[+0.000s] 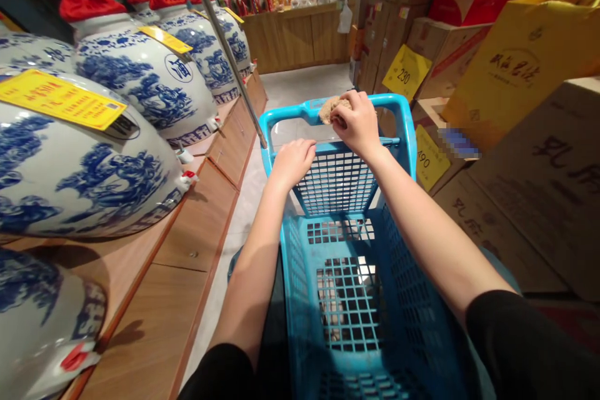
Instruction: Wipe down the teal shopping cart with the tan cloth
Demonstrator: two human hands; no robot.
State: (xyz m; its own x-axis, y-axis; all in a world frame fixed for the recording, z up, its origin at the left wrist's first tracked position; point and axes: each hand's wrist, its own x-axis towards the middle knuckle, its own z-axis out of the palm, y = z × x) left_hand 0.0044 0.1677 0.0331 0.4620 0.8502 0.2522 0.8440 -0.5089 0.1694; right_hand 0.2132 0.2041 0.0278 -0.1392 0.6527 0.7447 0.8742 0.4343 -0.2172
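A blue plastic shopping cart [410, 144] with a lattice basket stands right in front of me, its handle at the far end. My right hand [359, 122] is closed around a tan, crumpled cloth [329, 110] and presses it on the handle bar. The palm side of that hand is hidden. Lower and to the left, my left hand [294, 162] grips the upper edge of the cart's lattice panel, its fingers curled over the edge. No goods show inside the basket. A metal pole [229, 53] rises from the cart's left corner.
Large blue-and-white jars [145, 87] with red covers and yellow tags line a wooden cabinet [197, 231] on the left. Cardboard boxes [525, 200], a yellow bag [520, 69] and price cards [407, 73] crowd the right. A counter [290, 44] with packaged goods spans the back.
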